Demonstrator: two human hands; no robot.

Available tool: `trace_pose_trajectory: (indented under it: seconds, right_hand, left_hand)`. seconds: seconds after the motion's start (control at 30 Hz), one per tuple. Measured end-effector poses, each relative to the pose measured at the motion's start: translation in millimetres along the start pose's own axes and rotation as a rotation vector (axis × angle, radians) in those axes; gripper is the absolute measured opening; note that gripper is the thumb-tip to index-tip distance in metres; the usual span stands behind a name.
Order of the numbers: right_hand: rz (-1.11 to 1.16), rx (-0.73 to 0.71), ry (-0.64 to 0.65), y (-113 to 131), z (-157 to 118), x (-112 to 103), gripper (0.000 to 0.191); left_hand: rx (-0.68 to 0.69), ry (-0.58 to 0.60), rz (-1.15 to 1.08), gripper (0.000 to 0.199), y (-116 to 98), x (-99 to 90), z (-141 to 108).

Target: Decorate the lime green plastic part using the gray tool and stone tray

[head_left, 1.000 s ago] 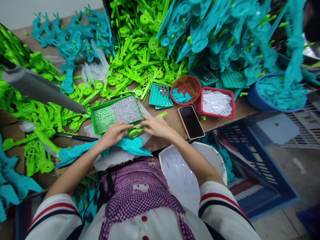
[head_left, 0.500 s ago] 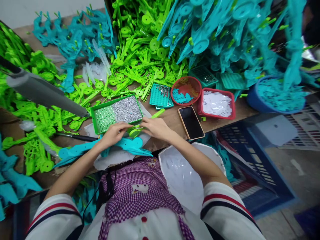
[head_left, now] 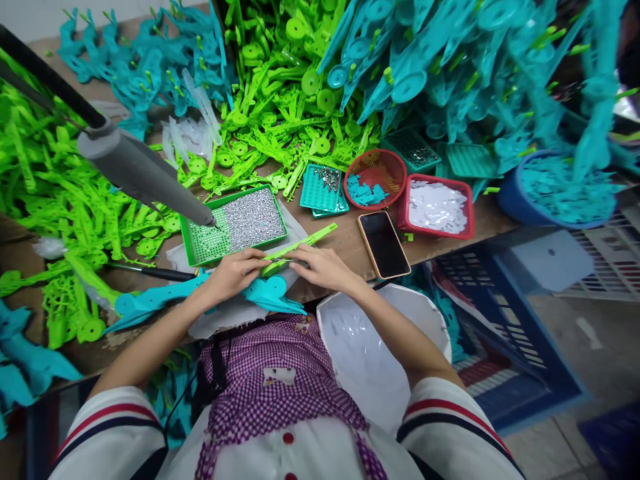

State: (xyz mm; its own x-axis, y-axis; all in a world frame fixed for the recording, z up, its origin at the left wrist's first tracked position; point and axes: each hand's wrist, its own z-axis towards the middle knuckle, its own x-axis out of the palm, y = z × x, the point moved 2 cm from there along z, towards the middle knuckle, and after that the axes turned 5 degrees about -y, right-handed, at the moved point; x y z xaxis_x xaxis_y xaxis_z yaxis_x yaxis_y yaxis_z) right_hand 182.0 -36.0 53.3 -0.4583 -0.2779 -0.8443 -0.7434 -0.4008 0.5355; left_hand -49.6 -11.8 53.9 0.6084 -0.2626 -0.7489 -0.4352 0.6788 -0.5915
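From here, a grey driver (head_left: 150, 177) slants over the green tray (head_left: 185, 245). Just below, the left hand (head_left: 235, 275) pinches the near end of a lime-green strip (head_left: 323, 233); the right hand (head_left: 323, 268) grips its middle, near a phone (head_left: 384, 245) on the table (head_left: 345, 241).

I'm in a factory-like workshop, at a bench (head_left: 484, 217): lime plastic parts (head_left: 280, 140) heap up beyond my green tray (head_left: 206, 248) of silvery pieces (head_left: 254, 217), a grey tool (head_left: 145, 173) slants over it, a red basket (head_left: 440, 232) stands rightward.
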Motion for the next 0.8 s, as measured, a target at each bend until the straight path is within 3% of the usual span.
trace_pose_trajectory:
  seconds: [0.1, 0.23, 0.5, 0.8]
  right_hand:
    - [0.031, 0.033, -0.005, -6.1, -3.9, -13.6, 0.037]
    - [-0.093, 0.118, 0.013, -8.9, -3.4, -28.9, 0.040]
    - [-0.162, -0.065, 0.129, 1.8, 7.5, -32.8, 0.038]
    - [-0.149, -0.058, 0.211, 2.3, 20.9, -34.1, 0.039]
  left_hand:
    - [0.030, 0.001, 0.050, 0.027, -2.6, 2.3, -0.7]
    - [0.070, -0.016, 0.104, 0.025, -5.3, 3.4, 0.0]
    - [0.055, -0.003, 0.153, 0.025, -4.8, 5.6, -1.5]
    - [0.106, -0.037, 0.148, 0.025, -7.8, 4.1, 0.7]
